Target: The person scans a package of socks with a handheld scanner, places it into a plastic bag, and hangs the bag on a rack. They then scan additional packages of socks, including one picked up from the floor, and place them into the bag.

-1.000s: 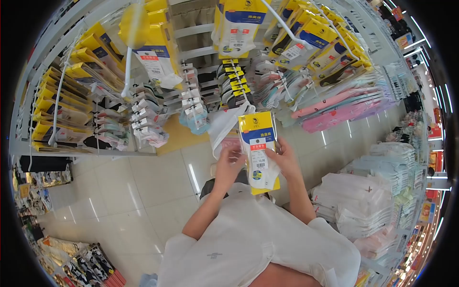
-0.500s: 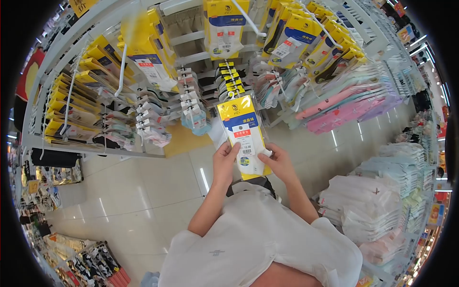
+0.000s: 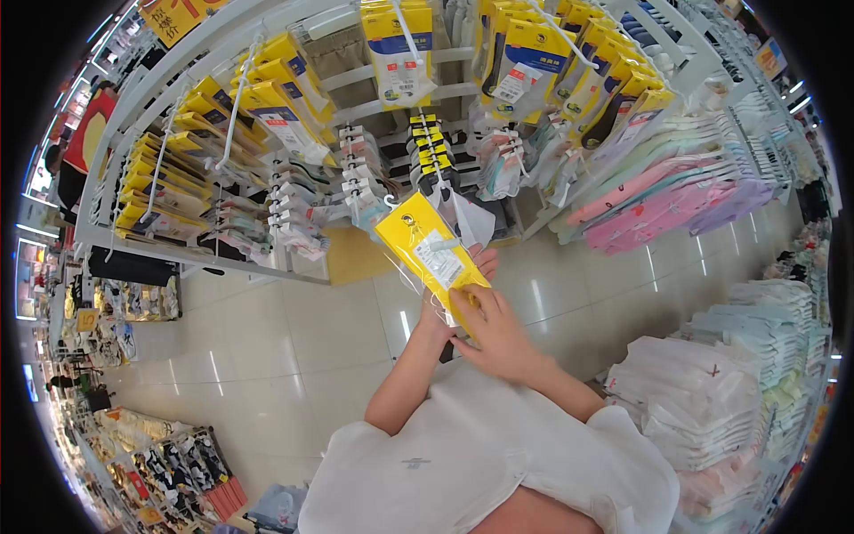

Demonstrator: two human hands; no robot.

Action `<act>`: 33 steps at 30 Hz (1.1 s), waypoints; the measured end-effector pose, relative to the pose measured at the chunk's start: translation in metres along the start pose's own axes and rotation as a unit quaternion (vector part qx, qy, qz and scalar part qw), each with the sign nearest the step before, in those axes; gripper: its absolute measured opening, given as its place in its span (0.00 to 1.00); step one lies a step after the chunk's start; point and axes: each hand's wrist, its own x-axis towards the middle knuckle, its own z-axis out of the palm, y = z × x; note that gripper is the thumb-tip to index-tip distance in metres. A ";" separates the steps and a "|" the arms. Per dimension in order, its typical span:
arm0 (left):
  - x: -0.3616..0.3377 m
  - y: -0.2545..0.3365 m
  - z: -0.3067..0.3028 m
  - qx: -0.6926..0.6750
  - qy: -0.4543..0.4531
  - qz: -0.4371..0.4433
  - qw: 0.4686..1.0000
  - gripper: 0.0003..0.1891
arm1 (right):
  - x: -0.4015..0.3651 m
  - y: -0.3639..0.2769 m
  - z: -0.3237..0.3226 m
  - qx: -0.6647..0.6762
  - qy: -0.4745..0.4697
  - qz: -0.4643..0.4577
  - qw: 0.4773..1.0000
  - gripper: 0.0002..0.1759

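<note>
A flat yellow sock packet [image 3: 414, 233] is in front of my chest, tilted, its top toward the upper left. Its yellow back faces me, with a white printed panel and a small hook at the top. My left hand [image 3: 434, 316] is under the packet and supports it; its fingertips show past the right edge, and the palm is hidden. My right hand [image 3: 496, 336] grips the lower right end, fingers on top of the packet. Just beyond it, small sock pairs with yellow tags [image 3: 430, 147] hang on a rack hook.
A white wire rack surrounds the front, with more yellow sock packets [image 3: 289, 116] on long protruding hooks. Pink and purple garments [image 3: 663, 214] hang at the right. Stacked white clothes [image 3: 680, 392] stand lower right. A tiled floor [image 3: 267, 356] lies below, and patterned goods [image 3: 178, 472] are at lower left.
The packet has been turned over from its printed front to its yellow back and tilted leftward. My left hand has gone underneath it, and my right hand has moved to its lower end.
</note>
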 end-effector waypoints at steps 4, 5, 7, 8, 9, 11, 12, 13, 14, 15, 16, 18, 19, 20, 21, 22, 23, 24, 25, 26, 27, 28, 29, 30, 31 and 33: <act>-0.006 -0.013 0.007 0.074 0.019 0.047 0.996 0.27 | -0.023 0.017 -0.013 0.135 0.058 0.023 0.989 0.25; -0.006 -0.017 -0.007 0.084 0.014 0.058 0.995 0.26 | -0.029 0.023 -0.015 0.166 0.074 0.039 0.983 0.23; -0.010 -0.024 -0.009 0.085 0.031 0.070 0.993 0.25 | -0.041 0.034 -0.018 0.228 0.106 0.072 0.965 0.20; -0.014 -0.029 -0.010 0.077 0.054 0.069 0.993 0.23 | -0.047 0.041 -0.020 0.263 0.099 0.105 0.954 0.18; -0.017 -0.034 -0.008 0.069 0.077 0.068 0.992 0.22 | -0.052 0.048 -0.023 0.297 0.093 0.139 0.940 0.16; -0.022 -0.046 -0.010 0.086 0.097 0.070 0.989 0.18 | -0.063 0.069 -0.021 0.373 0.092 0.196 0.902 0.14; -0.024 -0.053 -0.003 0.090 0.110 0.067 0.988 0.17 | -0.070 0.085 -0.011 0.414 0.099 0.221 0.878 0.13; -0.027 -0.061 0.000 0.095 0.123 0.064 0.986 0.15 | -0.079 0.097 -0.005 0.454 0.106 0.246 0.850 0.13; -0.026 -0.066 -0.001 0.118 0.138 0.084 0.980 0.14 | -0.086 0.107 -0.003 0.449 0.094 0.266 0.848 0.18; -0.026 -0.070 0.000 0.134 0.160 0.098 0.973 0.13 | -0.094 0.118 0.001 0.503 0.112 0.304 0.801 0.22; -0.025 -0.073 0.001 0.150 0.183 0.110 0.965 0.13 | -0.102 0.131 0.007 0.554 0.129 0.339 0.749 0.25; -0.022 -0.079 -0.002 0.177 0.211 0.135 0.952 0.13 | -0.129 0.168 0.026 0.490 0.111 0.414 0.759 0.33; -0.019 -0.081 -0.008 0.187 0.219 0.147 0.946 0.13 | -0.152 0.193 0.041 0.371 0.072 0.449 0.810 0.37; -0.018 -0.084 -0.012 0.197 0.228 0.160 0.940 0.12 | -0.179 0.219 0.060 0.245 0.029 0.474 0.845 0.41; -0.018 -0.086 -0.009 0.204 0.228 0.166 0.937 0.12 | -0.216 0.246 0.090 0.108 -0.048 0.497 0.860 0.42; -0.019 -0.088 -0.003 0.212 0.230 0.173 0.934 0.12 | -0.254 0.270 0.122 -0.032 -0.124 0.506 0.853 0.44; -0.021 -0.089 0.000 0.220 0.233 0.179 0.930 0.12 | -0.283 0.290 0.148 0.000 -0.191 0.529 0.827 0.44; -0.020 -0.090 0.000 0.226 0.228 0.178 0.930 0.12 | -0.303 0.301 0.163 0.030 -0.256 0.547 0.796 0.43; -0.020 -0.090 0.000 0.232 0.224 0.177 0.930 0.12 | -0.315 0.296 0.167 0.109 -0.223 0.587 0.771 0.42; -0.022 -0.092 -0.001 0.239 0.221 0.175 0.929 0.12 | -0.327 0.292 0.170 0.186 -0.188 0.621 0.737 0.41; -0.021 -0.092 -0.001 0.225 0.213 0.171 0.935 0.12 | -0.333 0.291 0.172 0.262 -0.147 0.650 0.698 0.40; -0.019 -0.092 -0.002 0.212 0.204 0.167 0.941 0.12 | -0.338 0.298 0.178 0.279 -0.121 0.652 0.694 0.39; -0.019 -0.093 -0.003 0.198 0.197 0.162 0.946 0.13 | -0.342 0.304 0.187 0.297 -0.096 0.655 0.689 0.39; -0.019 -0.095 -0.003 0.197 0.193 0.160 0.948 0.13 | -0.347 0.307 0.194 0.314 -0.072 0.657 0.682 0.38; -0.018 -0.095 -0.003 0.196 0.188 0.157 0.949 0.13 | -0.338 0.304 0.185 0.311 -0.086 0.684 0.655 0.37; -0.017 -0.096 -0.004 0.203 0.182 0.153 0.950 0.13 | -0.304 0.285 0.154 0.303 -0.117 0.733 0.597 0.33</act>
